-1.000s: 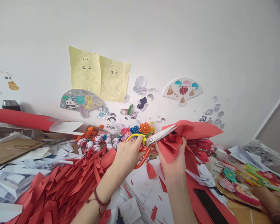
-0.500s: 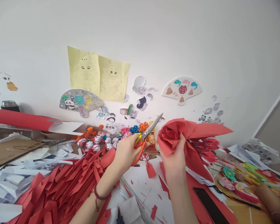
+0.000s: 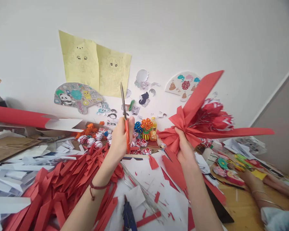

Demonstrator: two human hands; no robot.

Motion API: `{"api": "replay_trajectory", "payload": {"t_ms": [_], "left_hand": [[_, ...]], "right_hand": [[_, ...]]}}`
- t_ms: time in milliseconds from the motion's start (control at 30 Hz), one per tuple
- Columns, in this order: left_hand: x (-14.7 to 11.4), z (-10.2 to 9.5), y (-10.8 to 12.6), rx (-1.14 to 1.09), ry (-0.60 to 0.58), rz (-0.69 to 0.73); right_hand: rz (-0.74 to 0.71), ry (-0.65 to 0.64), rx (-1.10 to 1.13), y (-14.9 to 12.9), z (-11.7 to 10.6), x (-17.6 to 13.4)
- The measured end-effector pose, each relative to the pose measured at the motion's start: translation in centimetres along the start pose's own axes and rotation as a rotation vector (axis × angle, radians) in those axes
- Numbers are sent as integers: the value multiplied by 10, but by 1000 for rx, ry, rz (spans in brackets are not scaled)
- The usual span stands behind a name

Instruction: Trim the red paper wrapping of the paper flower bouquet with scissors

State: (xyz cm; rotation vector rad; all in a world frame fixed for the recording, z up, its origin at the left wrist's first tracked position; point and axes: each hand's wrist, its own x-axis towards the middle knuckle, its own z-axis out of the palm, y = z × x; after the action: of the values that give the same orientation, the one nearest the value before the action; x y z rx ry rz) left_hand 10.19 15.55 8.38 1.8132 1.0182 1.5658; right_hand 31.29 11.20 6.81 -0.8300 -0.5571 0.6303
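Note:
In my left hand (image 3: 120, 138) is a pair of scissors (image 3: 126, 128) with orange handles, its blades pointing up and looking closed. My right hand (image 3: 184, 144) grips a bouquet (image 3: 186, 118) around its gathered red paper. Two long red paper flaps spread from the grip, one up to the right and one out to the right. Between them show red and white flower heads (image 3: 214, 115) on thin stems. The scissors and the bouquet are apart, both raised above the table.
Folded red paper strips (image 3: 62, 189) and white strips (image 3: 12, 179) pile up at left. A glue gun (image 3: 128, 213) lies in front amid paper scraps. Small flowers and a juice bottle (image 3: 153, 130) stand by the wall. Another person's arms (image 3: 257, 189) rest at right.
The bouquet has turned, so its flower heads now show on the right and its gathered base faces left. The scissors have moved left and swung upright. The view has shifted slightly.

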Motion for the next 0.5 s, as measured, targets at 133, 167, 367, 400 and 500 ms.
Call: {"api": "replay_trajectory", "payload": {"t_ms": [133, 167, 367, 400, 500], "left_hand": [[-1, -7, 6, 10, -7, 18], [-2, -8, 8, 41, -40, 26], [2, -6, 4, 301, -46, 182], [3, -5, -1, 321, -48, 219], [10, -4, -17, 387, -95, 347]], "right_hand": [[68, 18, -156, 20, -19, -15], [86, 14, -175, 23, -21, -18], [27, -51, -149, 19, 1, -27], [16, -63, -130, 15, 7, -27], [11, -96, -72, 4, 22, -22]]}}
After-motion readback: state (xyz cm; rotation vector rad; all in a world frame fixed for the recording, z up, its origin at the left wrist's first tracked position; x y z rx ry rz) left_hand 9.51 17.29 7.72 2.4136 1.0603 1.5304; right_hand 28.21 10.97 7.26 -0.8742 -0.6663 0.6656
